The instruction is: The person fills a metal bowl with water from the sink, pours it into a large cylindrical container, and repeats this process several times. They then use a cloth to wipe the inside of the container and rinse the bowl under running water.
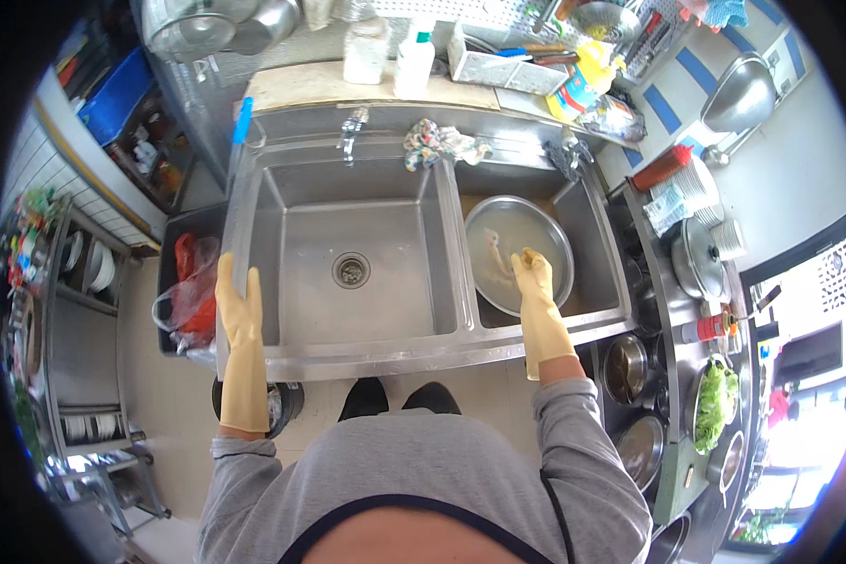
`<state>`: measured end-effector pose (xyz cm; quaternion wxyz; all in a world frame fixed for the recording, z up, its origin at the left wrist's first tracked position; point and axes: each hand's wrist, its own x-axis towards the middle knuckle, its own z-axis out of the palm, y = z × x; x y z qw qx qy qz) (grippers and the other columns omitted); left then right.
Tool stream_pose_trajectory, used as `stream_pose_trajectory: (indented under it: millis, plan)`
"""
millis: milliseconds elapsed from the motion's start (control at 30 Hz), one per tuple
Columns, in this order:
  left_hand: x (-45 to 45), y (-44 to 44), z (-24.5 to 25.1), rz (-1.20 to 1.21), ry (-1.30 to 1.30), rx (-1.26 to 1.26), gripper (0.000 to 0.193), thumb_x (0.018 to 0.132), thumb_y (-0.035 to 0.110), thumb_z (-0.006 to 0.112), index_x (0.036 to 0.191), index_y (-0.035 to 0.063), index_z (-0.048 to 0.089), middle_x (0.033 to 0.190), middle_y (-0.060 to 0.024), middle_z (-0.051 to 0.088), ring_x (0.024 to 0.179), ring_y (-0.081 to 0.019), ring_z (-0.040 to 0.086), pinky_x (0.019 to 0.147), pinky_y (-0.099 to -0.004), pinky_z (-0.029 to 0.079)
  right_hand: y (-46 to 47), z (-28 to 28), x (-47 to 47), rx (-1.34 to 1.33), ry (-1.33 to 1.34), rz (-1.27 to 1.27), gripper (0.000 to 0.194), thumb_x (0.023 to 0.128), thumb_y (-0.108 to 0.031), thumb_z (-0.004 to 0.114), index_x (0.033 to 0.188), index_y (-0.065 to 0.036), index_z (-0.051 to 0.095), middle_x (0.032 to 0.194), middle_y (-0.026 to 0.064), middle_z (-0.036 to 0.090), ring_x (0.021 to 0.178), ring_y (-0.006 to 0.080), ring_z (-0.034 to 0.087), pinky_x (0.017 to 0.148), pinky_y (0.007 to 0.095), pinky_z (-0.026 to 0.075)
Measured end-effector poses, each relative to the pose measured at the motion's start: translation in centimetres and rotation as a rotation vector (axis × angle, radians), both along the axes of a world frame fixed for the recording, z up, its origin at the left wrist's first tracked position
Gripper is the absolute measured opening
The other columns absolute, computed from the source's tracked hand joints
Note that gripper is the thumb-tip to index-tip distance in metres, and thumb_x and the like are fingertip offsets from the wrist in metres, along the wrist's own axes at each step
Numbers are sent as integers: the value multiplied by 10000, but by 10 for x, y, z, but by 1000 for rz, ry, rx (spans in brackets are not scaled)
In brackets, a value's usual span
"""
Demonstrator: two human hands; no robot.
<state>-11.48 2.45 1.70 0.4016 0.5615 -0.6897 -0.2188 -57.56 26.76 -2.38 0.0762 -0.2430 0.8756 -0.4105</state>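
Note:
My left hand (238, 303), in a pale yellow rubber glove, is at the left rim of a stainless steel double sink (381, 356). Its thumb and fingers are apart with nothing between them. My right hand (534, 271), gloved the same way, is over a round metal basin (568, 247) in the right bowl. The fingers are curled; whether they grip anything is hidden. Cloudy water (536, 229) fills much of the basin. A pale, elongated piece of food (492, 243) with a pinkish end lies in it, its lower end close to my fingers.
The left bowl has a drain strainer (351, 271). A faucet (352, 130) and a patterned cloth (430, 144) are at the back. A black bin with red plastic bags (196, 310) stands left. On the right counter are a lidded pot (696, 257) and green leafy vegetables (712, 405).

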Motion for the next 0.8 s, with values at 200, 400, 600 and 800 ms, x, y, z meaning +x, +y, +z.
stream_pose_trajectory:
  millis: [200, 400, 600, 800]
  plan:
    - [-110, -3, -5, -260, 177, 240, 513, 886, 91, 616, 1349, -44, 443, 1389, -194, 474, 1326, -289, 418, 1119, -360, 301, 14, -60, -46, 774, 126, 229, 444, 792, -302, 660, 1192, -114, 621, 1040, 152, 674, 1016, 330, 634, 867, 426, 515]
    - [-156, 37, -30, -365, 196, 504, 506, 881, 46, 594, 1347, -68, 435, 1396, -210, 462, 1335, -297, 408, 1129, -371, 286, -17, -208, -80, 953, 217, 348, 344, 823, -351, 636, 1110, -165, 675, 1087, 69, 684, 995, 288, 649, 859, 393, 518]
    - [-220, 49, -32, -611, 205, 463, 589, 818, 8, 647, 1357, -64, 422, 1411, -222, 441, 1344, -307, 396, 1138, -382, 272, -10, -251, -124, 808, -37, 481, 349, 893, -347, 586, 1085, -72, 679, 1045, 84, 696, 947, 237, 657, 854, 353, 507]
    - [-374, 76, -25, -1126, 57, 279, 913, 670, 138, 808, 1440, 12, 333, 1503, -189, 326, 1400, -300, 304, 1152, -386, 246, 24, -68, -172, -55, -982, 488, 402, 974, -326, 512, 1049, 38, 667, 1025, 129, 694, 927, 178, 649, 865, 313, 489]
